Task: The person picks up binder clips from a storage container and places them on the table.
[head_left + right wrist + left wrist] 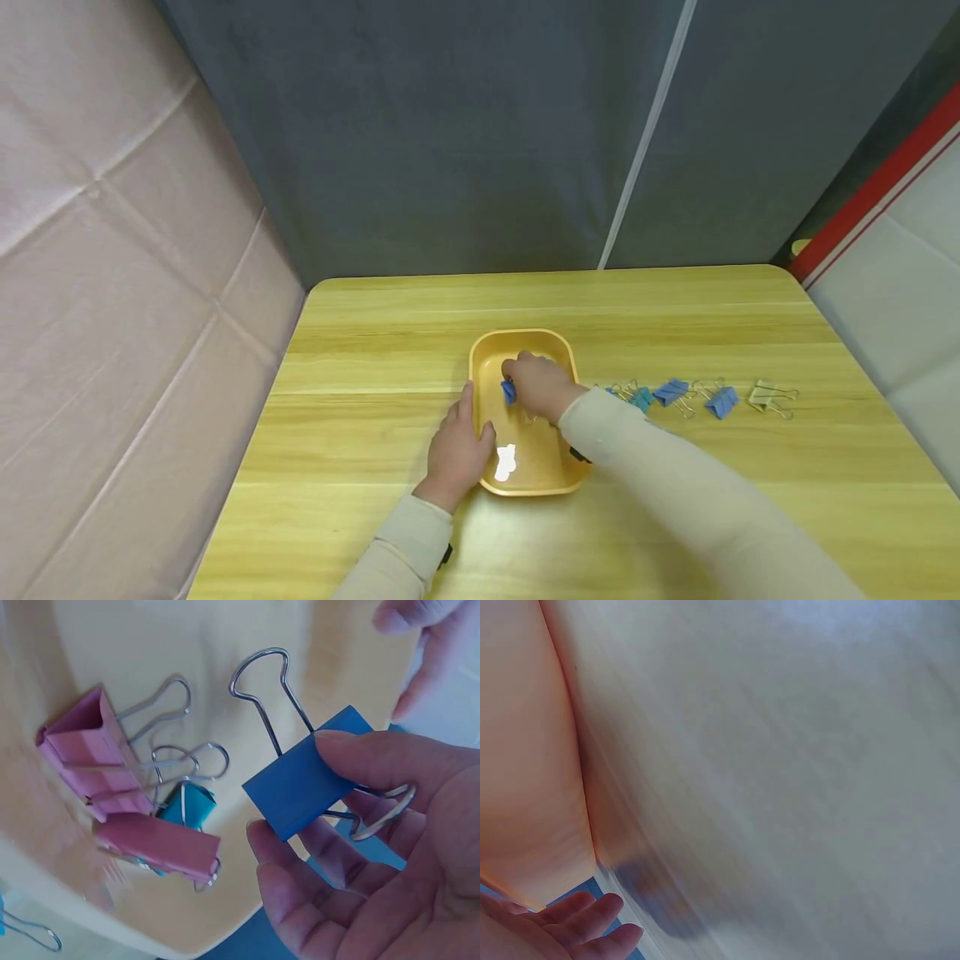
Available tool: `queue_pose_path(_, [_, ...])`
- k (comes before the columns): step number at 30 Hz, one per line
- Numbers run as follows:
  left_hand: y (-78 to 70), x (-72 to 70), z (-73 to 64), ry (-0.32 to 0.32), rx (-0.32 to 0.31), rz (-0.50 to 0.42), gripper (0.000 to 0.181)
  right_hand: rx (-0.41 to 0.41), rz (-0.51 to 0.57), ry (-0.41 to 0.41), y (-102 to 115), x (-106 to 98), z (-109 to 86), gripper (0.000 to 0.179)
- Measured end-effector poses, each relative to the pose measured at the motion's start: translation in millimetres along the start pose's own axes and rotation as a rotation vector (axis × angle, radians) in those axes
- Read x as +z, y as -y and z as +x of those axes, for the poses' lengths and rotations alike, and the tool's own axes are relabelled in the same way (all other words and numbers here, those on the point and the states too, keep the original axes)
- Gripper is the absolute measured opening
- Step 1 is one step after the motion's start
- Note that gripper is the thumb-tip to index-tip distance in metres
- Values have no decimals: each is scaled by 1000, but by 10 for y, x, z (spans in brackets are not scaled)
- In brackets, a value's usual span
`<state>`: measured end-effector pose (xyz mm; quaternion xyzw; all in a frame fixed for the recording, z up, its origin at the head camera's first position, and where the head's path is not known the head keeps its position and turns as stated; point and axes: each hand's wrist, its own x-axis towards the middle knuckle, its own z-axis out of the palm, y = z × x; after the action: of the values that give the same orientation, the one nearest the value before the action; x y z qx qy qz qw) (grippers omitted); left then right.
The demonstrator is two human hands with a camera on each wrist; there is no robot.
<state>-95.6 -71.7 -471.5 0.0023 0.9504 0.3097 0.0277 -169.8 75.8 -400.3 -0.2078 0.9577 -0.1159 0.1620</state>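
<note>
My right hand [538, 385] is over the yellow tray [534, 490]. Its thumb and fingers pinch a blue binder clip [304, 776], whose wire handles stick out on two sides. Below it in the tray lie two pink binder clips [112, 761] and a teal binder clip [191, 804], partly covered by them. At the tray's left side rests my left hand [456, 450], fingers extended along the outer wall and thumb over the rim. In the left wrist view, loosely bent fingers [592, 930] of that hand show beside the tray's wall.
A row of binder clips lies on the wooden table [360, 417] right of the tray: a teal clip [641, 398], blue clips [722, 402] and a pale yellow clip [762, 394]. A grey partition [450, 150] stands behind the table, a light padded wall [135, 333] at the left.
</note>
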Motion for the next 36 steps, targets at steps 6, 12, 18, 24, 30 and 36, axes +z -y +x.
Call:
queue_pose_path(6, [7,4,3,7,-10,3,68,43,76,32,-13,-86,-60,28])
queue_pose_path(12, [12,10,1,4,-15,6,68,52,101,11,-39,-133,-105,32])
queue_pose_path(18, [10,13,0,6,-17,5,68,16,52,-55,-78,-160,-137,29])
queue_pose_path(24, [6,7,-1,7,-14,7,68,29,104,-64,-92,-212,-203,31])
queue_pose_path(30, [1,-1,2,0,-11,4,68,53,164,-61,-156,-269,-269,39])
queue_pose_path(36, [15,9,12,8,-14,-1,69,40,124,-124,-253,-328,-319,40])
